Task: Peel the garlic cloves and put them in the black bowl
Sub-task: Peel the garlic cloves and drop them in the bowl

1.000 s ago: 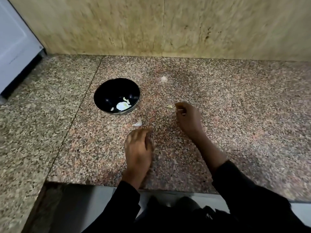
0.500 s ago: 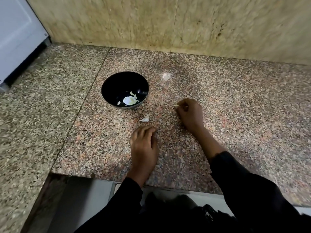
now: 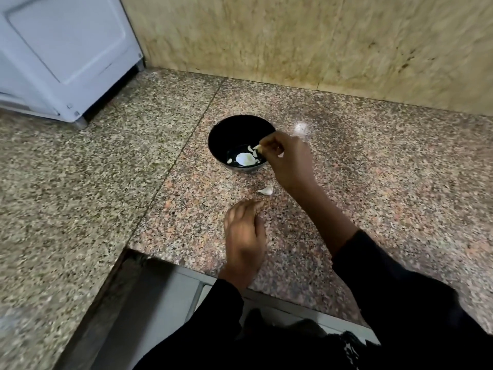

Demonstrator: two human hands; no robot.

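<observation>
I have the right hand (image 3: 289,162) over the right rim of the black bowl (image 3: 226,134), its fingers (image 3: 266,145) pinched on a small garlic clove (image 3: 257,147) that hangs just above the pale pieces inside. A drop looks like the next move, straight down. Another clove (image 3: 266,190) lies on the worktop (image 3: 373,182) between bowl and left hand (image 3: 245,236), nearest the left hand, whose loosely curled fingers hold nothing.
</observation>
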